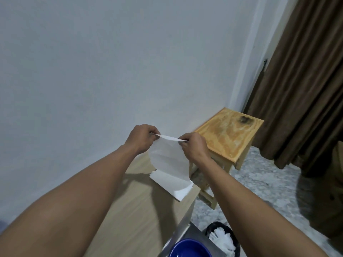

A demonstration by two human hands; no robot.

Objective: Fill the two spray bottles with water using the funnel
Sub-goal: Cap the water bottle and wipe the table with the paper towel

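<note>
No spray bottle or funnel shows in the head view. My left hand (141,139) and my right hand (194,145) both pinch the top edge of a white tissue sheet (168,156), held up over the far end of the light wooden table (130,210). The sheet hangs down and still joins a flat white tissue pack (170,184) lying at the table's far right corner. A blue bowl (187,249) sits at the bottom edge, partly cut off; I cannot tell what is in it.
A small wooden stool (230,134) stands past the table's end, against the pale wall. A black bin (222,238) with white waste sits on the speckled floor to the right. A brown curtain (300,80) hangs at the far right.
</note>
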